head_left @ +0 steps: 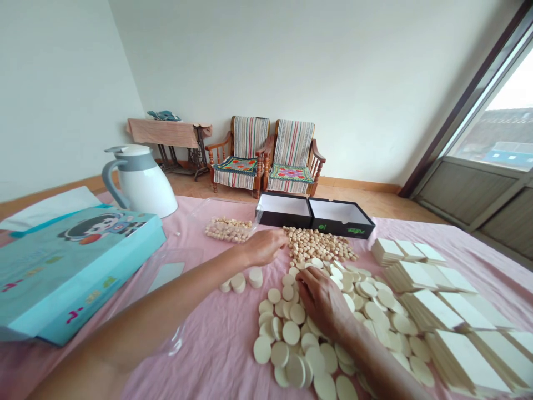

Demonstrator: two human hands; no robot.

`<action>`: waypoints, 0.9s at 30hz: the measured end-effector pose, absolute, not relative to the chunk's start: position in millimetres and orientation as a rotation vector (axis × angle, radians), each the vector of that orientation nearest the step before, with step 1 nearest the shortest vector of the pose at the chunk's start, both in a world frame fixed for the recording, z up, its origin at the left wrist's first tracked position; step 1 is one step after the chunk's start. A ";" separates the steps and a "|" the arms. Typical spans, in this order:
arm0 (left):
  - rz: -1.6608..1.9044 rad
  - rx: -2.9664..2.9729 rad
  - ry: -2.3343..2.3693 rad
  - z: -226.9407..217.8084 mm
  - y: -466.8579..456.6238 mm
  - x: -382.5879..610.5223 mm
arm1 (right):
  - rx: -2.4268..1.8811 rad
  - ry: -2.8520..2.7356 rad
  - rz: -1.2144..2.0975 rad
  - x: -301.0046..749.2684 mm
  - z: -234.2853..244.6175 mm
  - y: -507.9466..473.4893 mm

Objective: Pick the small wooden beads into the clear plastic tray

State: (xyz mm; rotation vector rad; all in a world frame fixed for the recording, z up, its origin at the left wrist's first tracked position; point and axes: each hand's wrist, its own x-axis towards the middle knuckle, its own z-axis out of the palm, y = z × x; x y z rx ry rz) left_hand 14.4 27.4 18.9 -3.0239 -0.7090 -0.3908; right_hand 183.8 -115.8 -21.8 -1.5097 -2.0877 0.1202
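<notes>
My left hand [264, 246] reaches across the pink tablecloth [216, 344] to the near left edge of a heap of small tan wooden pieces [318, 244]; its fingers are curled down, and what they hold is hidden. My right hand [322, 300] lies palm down on a spread of pale round wooden discs [291, 333], fingers bent among them. Three short stacks of discs [241, 280] stand just below my left wrist. A second small cluster of tan pieces [228, 229] lies on clear plastic to the left.
Two open black boxes [314, 214] sit behind the tan heap. Rows of pale square wooden tiles [433, 303] fill the right side. A white and grey jug [141, 180] and a blue printed box [75, 261] stand at left. Two striped armchairs [266, 158] are by the far wall.
</notes>
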 end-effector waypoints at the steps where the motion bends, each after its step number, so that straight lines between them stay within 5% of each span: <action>1: -0.451 -2.979 -0.757 28.0 28.2 6.3 | -1.511 -2.091 0.127 183.7 -21.5 -116.0; 12: -0.820 -2.649 -1.106 64.5 53.0 -43.7 | -1.520 -2.088 0.127 183.4 -22.6 -115.1; 19: -0.365 -3.076 -0.563 36.1 33.3 14.6 | -1.519 -2.086 0.115 182.9 -21.9 -115.1; 27: -0.182 -3.041 -0.565 3.2 36.6 60.5 | -1.505 -2.084 0.099 183.5 -22.2 -114.9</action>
